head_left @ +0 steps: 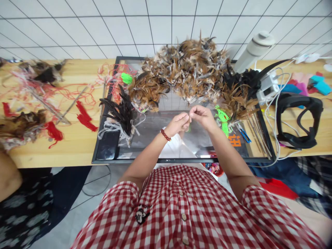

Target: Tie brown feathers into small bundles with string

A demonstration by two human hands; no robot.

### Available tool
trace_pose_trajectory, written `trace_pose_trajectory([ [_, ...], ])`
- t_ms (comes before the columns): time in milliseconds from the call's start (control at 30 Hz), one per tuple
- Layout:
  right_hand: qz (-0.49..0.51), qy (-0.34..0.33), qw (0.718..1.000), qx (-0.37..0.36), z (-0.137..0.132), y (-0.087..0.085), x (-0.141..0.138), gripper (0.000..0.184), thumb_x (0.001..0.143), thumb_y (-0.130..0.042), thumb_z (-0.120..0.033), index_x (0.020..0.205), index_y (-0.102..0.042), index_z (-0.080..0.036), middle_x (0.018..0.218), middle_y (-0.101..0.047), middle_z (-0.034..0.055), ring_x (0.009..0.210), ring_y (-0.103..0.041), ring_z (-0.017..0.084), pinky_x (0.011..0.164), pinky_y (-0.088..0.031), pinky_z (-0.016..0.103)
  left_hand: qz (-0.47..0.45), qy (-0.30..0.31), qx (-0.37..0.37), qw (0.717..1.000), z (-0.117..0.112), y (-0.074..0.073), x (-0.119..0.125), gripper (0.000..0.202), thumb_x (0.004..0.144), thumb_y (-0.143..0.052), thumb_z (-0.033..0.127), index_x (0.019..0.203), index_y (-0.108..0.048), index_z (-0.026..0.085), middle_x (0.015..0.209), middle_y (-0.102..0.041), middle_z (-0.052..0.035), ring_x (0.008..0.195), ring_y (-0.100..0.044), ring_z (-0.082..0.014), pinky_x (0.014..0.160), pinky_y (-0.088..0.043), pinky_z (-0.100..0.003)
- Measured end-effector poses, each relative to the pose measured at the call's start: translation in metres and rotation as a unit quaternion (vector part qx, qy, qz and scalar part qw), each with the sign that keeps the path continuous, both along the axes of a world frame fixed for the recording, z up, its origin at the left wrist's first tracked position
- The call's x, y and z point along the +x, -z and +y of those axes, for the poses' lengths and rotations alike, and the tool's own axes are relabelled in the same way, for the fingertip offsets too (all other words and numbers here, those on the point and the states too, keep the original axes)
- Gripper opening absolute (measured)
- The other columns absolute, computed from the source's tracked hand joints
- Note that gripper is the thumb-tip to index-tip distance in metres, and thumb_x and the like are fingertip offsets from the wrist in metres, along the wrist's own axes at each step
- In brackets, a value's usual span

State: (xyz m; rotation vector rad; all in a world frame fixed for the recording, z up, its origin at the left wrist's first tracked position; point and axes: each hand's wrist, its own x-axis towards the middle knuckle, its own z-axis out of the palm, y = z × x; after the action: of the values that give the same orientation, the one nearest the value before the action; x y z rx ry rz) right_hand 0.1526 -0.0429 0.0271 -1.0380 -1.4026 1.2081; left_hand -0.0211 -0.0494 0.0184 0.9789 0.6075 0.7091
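Well left of the black-framed panel (142, 161), we see another person (23, 214) in dark flowered clothing at the table edge (59, 159). Between that person and the panel lie red tassels (84, 116) and tangled pink strings (77, 93). On the panel's left part, we have a bundle of black feathers (123, 112) with clear strips at its base, and beyond it, near the panel's far left corner, a bright green bundle (126, 78). A big heap of brown feathers (192, 72) fills the panel's far side. Over the panel's middle, our left hand (178, 124) has its fingers drawn together, and just below its fingertips, above the panel, shows a thin green loop (188, 129). Our right hand (201, 116), also over the middle, pinches thumb against forefinger beside the left fingertips; we cannot tell whether either hand grasps the loop. On the panel's right part lie bright green strands (222, 119), then blue-handled snips (244, 134). A white bottle (255, 52) stands by the panel's far right corner, and a black headset (297, 141) lies right of the panel.
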Motion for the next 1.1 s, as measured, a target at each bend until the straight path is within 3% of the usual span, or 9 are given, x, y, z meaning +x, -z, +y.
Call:
trace_pose_trajectory([
  [167, 0.036, 0.161, 0.986, 0.031, 0.024, -0.012, 0.035, 0.041, 0.071, -0.078, -0.058, 0.072, -0.056, -0.024, 0.063, -0.049, -0.0031, 0.054, -0.041, 0.011, 0.054, -0.033, 0.028, 0.056, -0.059, -0.006, 0.997, 0.01, 0.007, -0.005, 0.049, 0.079, -0.073, 0.063, 0.077, -0.056, 0.017, 0.055, -0.037, 0.0089, 0.043, -0.026, -0.0032, 0.042, -0.018, -0.017],
  [267, -0.002, 0.116, 0.993, 0.02, 0.025, -0.022, 0.037, 0.038, 0.069, -0.08, -0.054, 0.07, -0.058, -0.023, 0.063, -0.052, -0.0025, 0.055, -0.042, 0.011, 0.055, -0.034, 0.028, 0.105, -0.24, 0.061, 0.963, 0.02, 0.011, -0.01, 0.031, 0.086, -0.071, 0.048, 0.086, -0.065, 0.017, 0.064, -0.053, 0.0038, 0.051, -0.044, -0.0066, 0.052, -0.038, -0.019],
  [333, -0.04, 0.053, 0.998, 0.007, 0.021, -0.023, 0.024, 0.034, 0.068, -0.082, -0.049, 0.069, -0.061, -0.021, 0.063, -0.056, -0.0019, 0.058, -0.045, 0.012, 0.058, -0.037, 0.028, 0.127, -0.316, 0.143, 0.929, 0.022, 0.009, -0.011, 0.024, 0.087, -0.072, 0.04, 0.096, -0.071, 0.018, 0.087, -0.07, -0.0029, 0.079, -0.064, -0.0115, 0.079, -0.051, -0.023],
  [400, -0.082, 0.02, 0.996, 0.004, 0.017, -0.021, 0.005, 0.027, 0.071, -0.078, -0.042, 0.069, -0.062, -0.02, 0.064, -0.057, -0.0017, 0.061, -0.047, 0.012, 0.061, -0.038, 0.029, 0.138, -0.304, 0.196, 0.922, 0.021, 0.006, -0.011, 0.024, 0.088, -0.07, 0.038, 0.102, -0.074, 0.019, 0.109, -0.075, -0.0075, 0.106, -0.067, -0.0172, 0.101, -0.048, -0.029],
  [500, -0.131, 0.036, 0.991, 0.003, 0.014, -0.014, -0.019, 0.014, 0.074, -0.071, -0.03, 0.069, -0.063, -0.02, 0.063, -0.058, -0.002, 0.061, -0.048, 0.012, 0.061, -0.037, 0.028, 0.135, -0.239, 0.19, 0.943, 0.016, 0.003, -0.008, 0.028, 0.087, -0.072, 0.039, 0.105, -0.075, 0.018, 0.115, -0.076, -0.0087, 0.113, -0.067, -0.0201, 0.106, -0.047, -0.031],
  [633, -0.121, 0.061, 0.991, -0.019, 0.015, -0.007, -0.031, 0.007, 0.074, -0.065, -0.025, 0.07, -0.063, -0.02, 0.059, -0.06, -0.002, 0.057, -0.05, 0.013, 0.059, -0.039, 0.028, 0.111, -0.2, 0.126, 0.965, 0.013, 0.006, -0.004, 0.029, 0.087, -0.071, 0.044, 0.094, -0.073, 0.016, 0.086, -0.072, -0.0025, 0.08, -0.066, -0.0131, 0.08, -0.053, -0.024],
  [767, -0.066, 0.071, 0.995, -0.036, 0.017, -0.003, -0.029, 0.022, 0.07, -0.076, -0.037, 0.066, -0.063, -0.02, 0.058, -0.058, -0.002, 0.057, -0.049, 0.012, 0.056, -0.038, 0.028, 0.102, -0.17, 0.056, 0.979, 0.011, 0.007, -0.002, 0.038, 0.087, -0.07, 0.048, 0.07, -0.06, 0.015, 0.056, -0.044, 0.0064, 0.046, -0.04, -0.0044, 0.047, -0.034, -0.018],
  [933, 0.023, 0.052, 0.997, -0.053, 0.016, 0.001, -0.022, 0.05, 0.066, -0.082, -0.065, 0.09, -0.073, -0.022, 0.065, -0.059, -0.0039, 0.059, -0.046, 0.01, 0.059, -0.038, 0.027, 0.03, -0.17, -0.049, 0.984, 0.01, 0.0, 0.0, 0.036, 0.089, -0.07, 0.046, 0.075, -0.058, 0.015, 0.056, -0.032, 0.0091, 0.044, -0.025, -0.0018, 0.042, -0.018, -0.015],
  [1100, 0.038, 0.018, 0.995, -0.093, 0.013, 0.002, -0.023, 0.06, 0.06, -0.085, -0.069, 0.096, -0.076, -0.022, 0.067, -0.062, -0.0039, 0.06, -0.046, 0.01, 0.059, -0.038, 0.027, 0.013, -0.151, -0.092, 0.984, 0.009, -0.005, 0.0, 0.036, 0.089, -0.072, 0.043, 0.073, -0.056, 0.015, 0.057, -0.034, 0.0087, 0.044, -0.026, -0.0006, 0.043, -0.02, -0.013],
])
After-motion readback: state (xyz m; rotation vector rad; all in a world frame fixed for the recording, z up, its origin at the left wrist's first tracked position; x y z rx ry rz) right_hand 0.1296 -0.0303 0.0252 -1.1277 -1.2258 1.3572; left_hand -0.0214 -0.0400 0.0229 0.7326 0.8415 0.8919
